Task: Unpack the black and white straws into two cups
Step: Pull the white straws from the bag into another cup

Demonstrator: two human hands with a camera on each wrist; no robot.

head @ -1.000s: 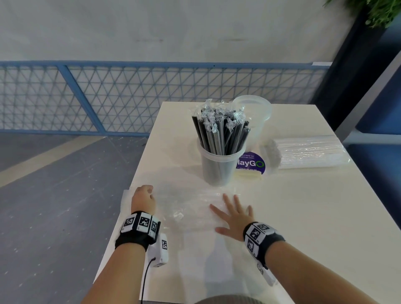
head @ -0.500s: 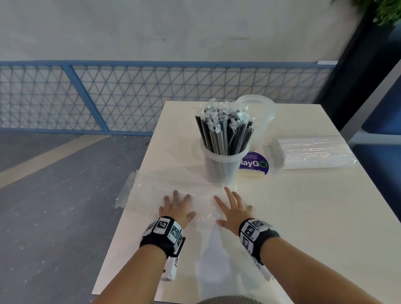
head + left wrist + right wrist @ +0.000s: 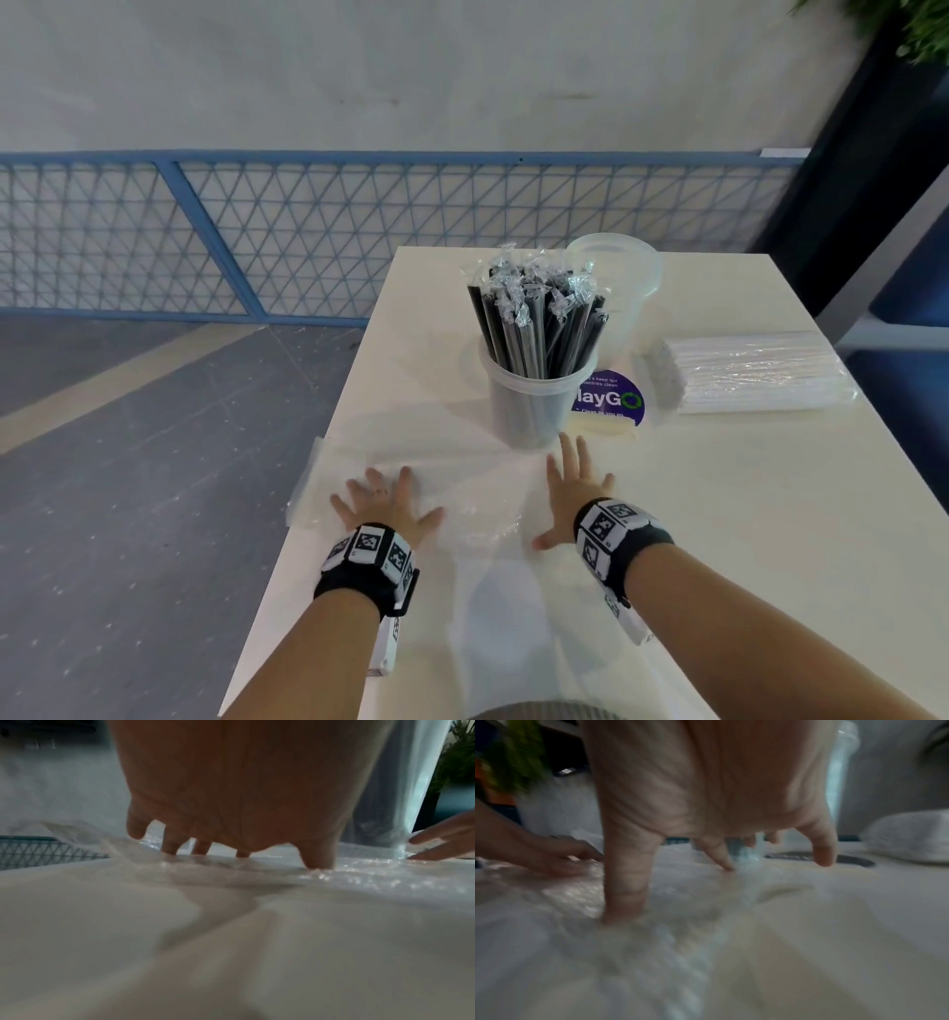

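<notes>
A clear plastic cup (image 3: 534, 406) holds a bundle of wrapped black straws (image 3: 539, 324). Behind it stands a second clear cup (image 3: 624, 288); I see nothing in it. A sealed pack of white straws (image 3: 755, 372) lies to the right. An empty clear plastic bag (image 3: 462, 478) lies flat on the white table (image 3: 744, 514) in front of the cups. My left hand (image 3: 382, 506) presses flat on the bag's left part with fingers spread. My right hand (image 3: 577, 488) lies flat on its right end, fingertips close to the cup of black straws. Both wrist views show spread fingers on crinkled plastic (image 3: 359, 870).
A round purple sticker (image 3: 611, 398) lies on the table between the cups and the white pack. The table's left edge runs just beside my left hand, where the bag overhangs it. A blue mesh fence (image 3: 308, 231) stands beyond the table, above a grey floor.
My left hand went from a fist at the table's left edge to flat on the bag. My hands have since spread apart, the right one sliding toward the cup of black straws.
</notes>
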